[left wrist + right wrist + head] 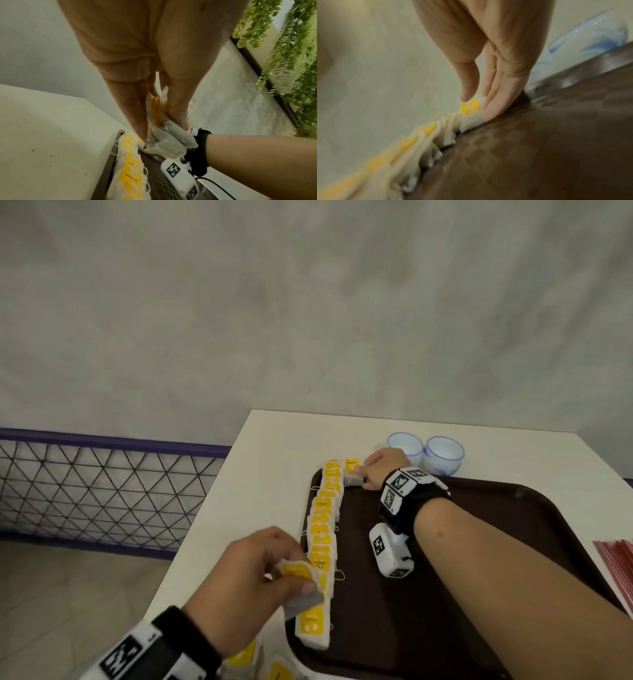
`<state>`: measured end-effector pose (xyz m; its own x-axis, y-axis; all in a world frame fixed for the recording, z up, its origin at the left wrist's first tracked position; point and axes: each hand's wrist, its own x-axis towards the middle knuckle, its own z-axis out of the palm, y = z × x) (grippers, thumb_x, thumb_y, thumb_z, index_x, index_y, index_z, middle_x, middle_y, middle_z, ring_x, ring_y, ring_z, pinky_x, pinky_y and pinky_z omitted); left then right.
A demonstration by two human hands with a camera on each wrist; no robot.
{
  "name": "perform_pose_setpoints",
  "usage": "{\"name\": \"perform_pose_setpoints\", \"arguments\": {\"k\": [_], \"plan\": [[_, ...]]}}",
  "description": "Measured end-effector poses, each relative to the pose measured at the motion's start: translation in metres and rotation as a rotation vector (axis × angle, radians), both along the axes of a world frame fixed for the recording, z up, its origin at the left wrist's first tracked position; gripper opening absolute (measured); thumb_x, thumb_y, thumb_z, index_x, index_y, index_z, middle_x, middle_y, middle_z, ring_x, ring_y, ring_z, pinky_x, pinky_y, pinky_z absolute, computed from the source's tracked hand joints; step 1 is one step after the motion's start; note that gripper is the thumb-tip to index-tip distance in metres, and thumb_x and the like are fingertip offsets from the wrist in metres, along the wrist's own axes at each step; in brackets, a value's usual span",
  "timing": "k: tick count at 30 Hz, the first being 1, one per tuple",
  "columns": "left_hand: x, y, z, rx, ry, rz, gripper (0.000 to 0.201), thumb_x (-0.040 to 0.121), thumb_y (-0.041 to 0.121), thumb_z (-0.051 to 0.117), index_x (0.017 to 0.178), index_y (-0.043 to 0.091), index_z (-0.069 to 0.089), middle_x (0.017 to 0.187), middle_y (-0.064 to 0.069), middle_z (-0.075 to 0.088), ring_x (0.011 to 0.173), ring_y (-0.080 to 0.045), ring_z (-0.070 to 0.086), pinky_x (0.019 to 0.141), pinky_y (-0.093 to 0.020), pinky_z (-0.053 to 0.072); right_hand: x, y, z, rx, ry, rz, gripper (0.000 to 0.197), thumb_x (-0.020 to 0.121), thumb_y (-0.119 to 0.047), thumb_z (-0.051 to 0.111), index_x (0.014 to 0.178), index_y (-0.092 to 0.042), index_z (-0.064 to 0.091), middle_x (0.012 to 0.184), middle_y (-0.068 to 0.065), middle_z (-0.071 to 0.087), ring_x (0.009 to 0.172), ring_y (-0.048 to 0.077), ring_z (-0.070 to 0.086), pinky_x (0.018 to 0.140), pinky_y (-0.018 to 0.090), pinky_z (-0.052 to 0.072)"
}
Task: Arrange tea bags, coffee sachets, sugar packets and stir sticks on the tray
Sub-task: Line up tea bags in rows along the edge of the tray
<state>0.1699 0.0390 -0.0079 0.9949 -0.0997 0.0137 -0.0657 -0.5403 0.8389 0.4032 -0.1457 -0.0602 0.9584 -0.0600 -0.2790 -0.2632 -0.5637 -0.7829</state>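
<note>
A dark brown tray (445,594) lies on a white table. A row of tea bags with yellow tags (323,529) stands along its left rim, also seen in the left wrist view (130,169). My left hand (294,580) grips a small bunch of tea bags (164,138) just above the near part of that row. My right hand (359,474) is at the tray's far left corner, where its thumb and straight fingers pinch a single upright tea bag (470,108) beside the row's far end.
Two blue-and-white cups (406,446) (443,453) stand just beyond the tray's far rim, close to my right hand. Red sachets (616,559) lie at the right edge. More tea bags (274,669) lie on the table near the tray's front left corner. The table edge drops off at left.
</note>
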Motion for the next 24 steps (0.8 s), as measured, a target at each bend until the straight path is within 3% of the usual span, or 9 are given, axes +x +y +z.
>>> {"name": "perform_pose_setpoints", "arguments": {"k": [4,6,8,11,15,18,21,24], "plan": [[0.013,0.002,-0.001,-0.099,0.01,0.037,0.013,0.074,0.006,0.076,0.074,0.018,0.071,0.084,0.001,0.069,0.078,-0.017,0.066,0.076,-0.039,0.055,-0.027,-0.005,0.029,0.127,-0.036,-0.056,0.022,0.083,-0.013,0.072,0.1,-0.01,0.059,0.098,0.016,0.064,0.074,0.026,0.065,0.075,0.042,0.06],[0.017,-0.001,0.001,-0.168,0.028,0.029,0.012,0.076,0.003,0.073,0.077,0.015,0.072,0.084,-0.006,0.071,0.08,-0.025,0.067,0.078,-0.043,0.056,-0.059,-0.007,0.049,0.219,-0.046,0.105,0.02,0.086,-0.012,0.068,0.103,-0.009,0.058,0.088,0.013,0.061,0.072,0.023,0.061,0.073,0.038,0.057],[0.021,-0.007,0.005,-0.235,0.053,0.023,0.01,0.077,0.001,0.071,0.079,0.01,0.072,0.083,-0.012,0.071,0.077,-0.029,0.066,0.077,-0.04,0.054,-0.099,-0.008,0.066,0.407,0.055,0.355,0.015,0.091,-0.013,0.06,0.105,-0.009,0.058,0.091,0.011,0.064,0.074,0.019,0.062,0.069,0.03,0.055],[0.024,-0.018,0.011,-0.336,0.075,-0.018,0.011,0.077,-0.004,0.069,0.081,0.007,0.071,0.079,-0.013,0.07,0.072,-0.019,0.063,0.072,-0.03,0.052,-0.146,-0.013,0.066,0.71,0.33,0.591,0.029,0.093,-0.013,0.053,0.12,-0.003,0.055,0.104,0.014,0.066,0.09,0.026,0.067,0.073,0.032,0.059],[0.027,-0.026,0.013,-0.386,0.059,-0.09,0.01,0.073,0.002,0.075,0.083,0.002,0.072,0.084,-0.014,0.072,0.078,-0.017,0.067,0.074,-0.022,0.055,-0.167,-0.028,0.053,0.961,0.345,0.591,0.035,0.089,-0.001,0.055,0.124,0.004,0.054,0.103,0.019,0.068,0.091,0.029,0.07,0.075,0.035,0.059],[0.03,-0.032,0.01,-0.348,0.061,-0.112,0.017,0.068,0.018,0.073,0.081,0.008,0.075,0.084,-0.016,0.072,0.079,-0.021,0.067,0.077,-0.032,0.055,-0.174,-0.037,0.049,0.988,0.308,0.571,0.038,0.084,0.012,0.056,0.12,0.002,0.059,0.102,0.019,0.07,0.093,0.028,0.07,0.076,0.033,0.059],[0.035,-0.038,0.009,-0.31,0.056,-0.132,0.022,0.067,0.025,0.074,0.084,0.011,0.075,0.085,-0.015,0.073,0.082,-0.025,0.069,0.079,-0.037,0.055,-0.175,-0.042,0.052,0.949,0.283,0.539,0.042,0.079,0.015,0.059,0.118,-0.002,0.06,0.098,0.018,0.07,0.092,0.027,0.071,0.075,0.033,0.059],[0.038,-0.042,0.009,-0.332,0.003,-0.151,0.024,0.06,0.038,0.074,0.079,0.022,0.076,0.088,-0.002,0.072,0.086,-0.014,0.067,0.08,-0.023,0.053,-0.172,-0.044,0.057,0.934,0.285,0.49,0.047,0.08,0.013,0.062,0.125,0.0,0.054,0.095,0.017,0.07,0.091,0.028,0.07,0.075,0.037,0.06]]}}
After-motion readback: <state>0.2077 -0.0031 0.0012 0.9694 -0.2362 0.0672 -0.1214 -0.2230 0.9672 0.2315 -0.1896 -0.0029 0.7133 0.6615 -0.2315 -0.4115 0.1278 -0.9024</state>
